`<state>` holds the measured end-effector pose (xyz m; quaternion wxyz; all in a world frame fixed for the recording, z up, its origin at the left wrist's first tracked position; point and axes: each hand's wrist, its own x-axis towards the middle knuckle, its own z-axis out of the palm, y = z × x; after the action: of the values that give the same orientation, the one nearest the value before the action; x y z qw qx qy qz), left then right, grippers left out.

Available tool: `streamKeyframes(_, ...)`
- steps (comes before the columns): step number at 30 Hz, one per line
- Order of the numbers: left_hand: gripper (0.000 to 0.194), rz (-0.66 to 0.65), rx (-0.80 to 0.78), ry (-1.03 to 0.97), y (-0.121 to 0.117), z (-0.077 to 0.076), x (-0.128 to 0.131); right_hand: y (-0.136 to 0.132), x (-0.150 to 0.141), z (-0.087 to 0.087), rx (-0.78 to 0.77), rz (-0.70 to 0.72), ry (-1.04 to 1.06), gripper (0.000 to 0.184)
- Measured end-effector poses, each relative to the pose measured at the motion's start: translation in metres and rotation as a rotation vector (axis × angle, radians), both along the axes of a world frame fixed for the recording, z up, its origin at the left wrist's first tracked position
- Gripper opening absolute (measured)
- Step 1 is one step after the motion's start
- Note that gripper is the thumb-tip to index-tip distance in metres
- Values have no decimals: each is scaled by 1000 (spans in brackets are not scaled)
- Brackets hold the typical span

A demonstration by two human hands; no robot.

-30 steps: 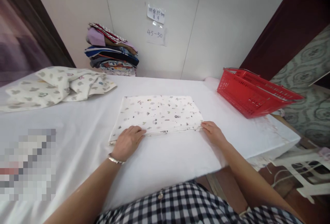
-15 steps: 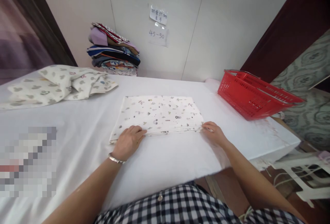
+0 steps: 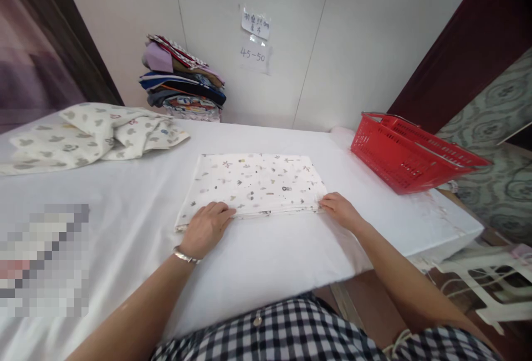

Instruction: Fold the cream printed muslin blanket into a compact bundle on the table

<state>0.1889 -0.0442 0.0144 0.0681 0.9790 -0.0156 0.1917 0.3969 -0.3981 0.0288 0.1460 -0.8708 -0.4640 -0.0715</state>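
Note:
A folded white cloth (image 3: 260, 181) printed with small plants and figures lies flat on the white-covered table, its layers showing along the near edge. My left hand (image 3: 206, 230), with a bracelet at the wrist, is closed on that near edge toward the left; the undersides of its fingers are hidden. At the near right corner, my right hand (image 3: 341, 211) pinches the cloth between thumb and fingers.
A crumpled white cloth with grey prints (image 3: 100, 134) lies at the left. Folded fabrics (image 3: 183, 81) are stacked by the wall. A red basket (image 3: 411, 153) stands at the right, near the table edge. Paper notes (image 3: 255, 56) hang on the wall. A blurred patch covers the lower left.
My right hand has shifted slightly left and inward at the cloth's near right corner. My left hand stays in nearly the same place.

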Motion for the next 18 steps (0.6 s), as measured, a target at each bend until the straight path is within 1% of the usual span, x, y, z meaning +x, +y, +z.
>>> streamKeyframes(3,24,0,-5,6,0,0,0,-1,1,-1,-1,19,-8,24)
streamKeyframes(9,26,2,-31,-5,0,0,0,-5,2,-3,38,-36,-57,26)
streamKeyframes(13,27,8,-1,1,0,-1,1,-12,0,-3,-10,-28,-127,25)
streamKeyframes(15,27,12,9,3,1,-3,1,-14,-3,-4,-18,-7,-114,25)
streamKeyframes(18,26,7,0,-4,2,-4,1,-14,-6,-4,42,-18,-33,24)
